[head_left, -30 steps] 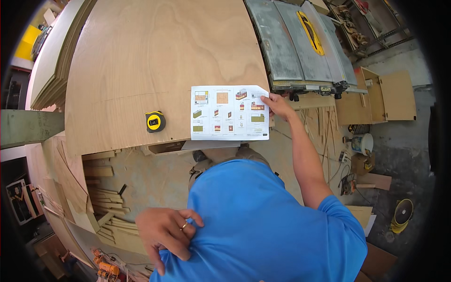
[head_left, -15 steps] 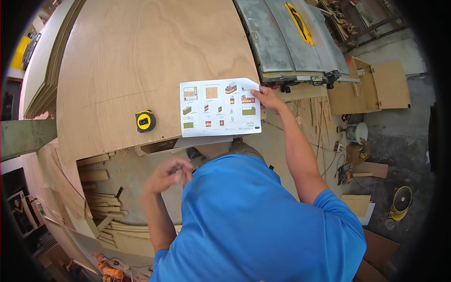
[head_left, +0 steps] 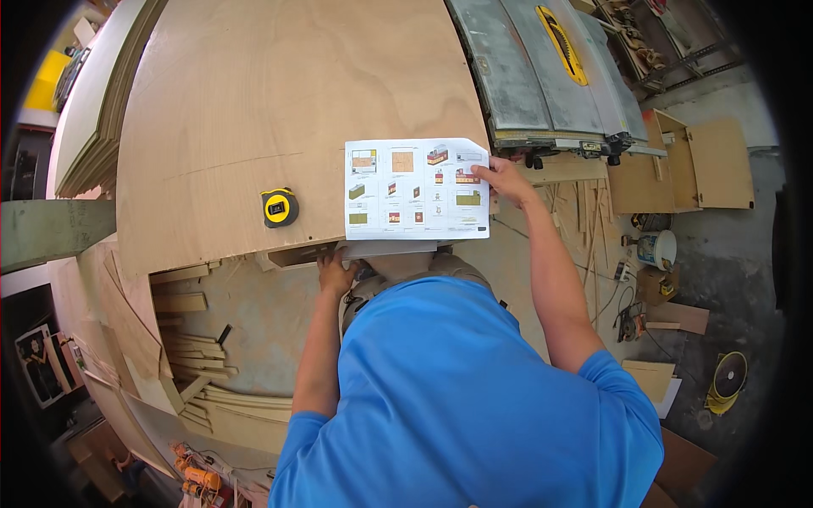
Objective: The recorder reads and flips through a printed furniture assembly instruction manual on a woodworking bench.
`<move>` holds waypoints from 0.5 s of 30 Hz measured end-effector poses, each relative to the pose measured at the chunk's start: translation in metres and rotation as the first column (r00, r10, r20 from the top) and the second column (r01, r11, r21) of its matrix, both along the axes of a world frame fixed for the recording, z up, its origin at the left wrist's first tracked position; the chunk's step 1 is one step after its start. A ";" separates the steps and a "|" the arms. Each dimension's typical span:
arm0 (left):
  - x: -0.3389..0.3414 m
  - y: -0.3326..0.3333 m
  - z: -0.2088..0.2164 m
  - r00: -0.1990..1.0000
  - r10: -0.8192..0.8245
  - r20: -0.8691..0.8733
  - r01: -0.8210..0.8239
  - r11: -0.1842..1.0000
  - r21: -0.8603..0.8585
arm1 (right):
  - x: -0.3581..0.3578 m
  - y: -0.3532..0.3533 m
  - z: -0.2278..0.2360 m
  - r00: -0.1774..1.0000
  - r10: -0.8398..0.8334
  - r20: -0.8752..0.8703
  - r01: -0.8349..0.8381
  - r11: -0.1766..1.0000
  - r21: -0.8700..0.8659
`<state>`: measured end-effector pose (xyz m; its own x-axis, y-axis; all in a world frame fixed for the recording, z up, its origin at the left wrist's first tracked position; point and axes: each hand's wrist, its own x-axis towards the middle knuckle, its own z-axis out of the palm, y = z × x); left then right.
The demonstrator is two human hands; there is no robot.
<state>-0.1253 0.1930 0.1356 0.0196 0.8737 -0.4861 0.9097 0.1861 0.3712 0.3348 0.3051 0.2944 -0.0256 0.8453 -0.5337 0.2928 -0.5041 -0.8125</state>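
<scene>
At the near edge of the large pale plywood sheet [head_left: 254, 110], the left hand [head_left: 336, 273] curls its fingers against the sheet's lower lip, just by a notch cut into that edge. It looks to be gripping or pressing the edge, though the fingertips are tucked under and I cannot tell how firmly.

Just past it, toward 12 o'clock, lies the white printed paper sheet of small coloured diagrams [head_left: 417, 188], flat on the plywood with its bottom edge overhanging the sheet's lip. The right hand [head_left: 501, 179] pinches the paper's right-hand margin at about 3 o'clock of the page, thumb on top. With only one side held and part of the page unsupported, a draught or a tug could fold or slide it off the edge onto the floor among the thin wooden offcut strips [head_left: 195, 356] lying at 8 o'clock.

To the paper's 9 o'clock, well apart from both hands, sits the yellow-and-black round tape measure [head_left: 279, 207]. It rests close to the plywood's near edge, so a jolt from the left hand shifting the sheet might tip it over.

Farthest off, at 1 o'clock, stands the grey metal table saw with a yellow blade insert [head_left: 550, 68]. The right forearm reaches toward that side; leaning further could bring the elbow against its front rail.
</scene>
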 end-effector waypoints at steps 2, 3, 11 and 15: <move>-0.011 -0.012 -0.022 0.994 -0.030 0.103 0.019 0.993 0.113 | 0.002 0.001 -0.005 1.000 0.000 -0.003 0.000 1.000 -0.001; -0.010 -0.012 -0.023 0.992 -0.025 0.128 0.004 0.986 0.164 | 0.003 -0.001 -0.003 1.000 -0.011 0.001 0.011 1.000 -0.002; -0.017 -0.004 -0.025 0.974 -0.027 0.227 -0.019 0.980 0.200 | 0.001 -0.001 -0.007 0.999 -0.039 -0.025 0.040 0.999 0.009; -0.008 -0.004 -0.023 0.979 -0.013 0.205 -0.045 0.961 0.272 | 0.003 -0.002 -0.010 0.998 -0.059 -0.022 0.060 0.998 0.024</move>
<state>-0.1335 0.1891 0.1124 0.0776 0.9734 -0.2158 0.8077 0.0655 0.5860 0.3379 0.3033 0.2839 0.0136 0.8588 -0.5122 0.2451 -0.4995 -0.8309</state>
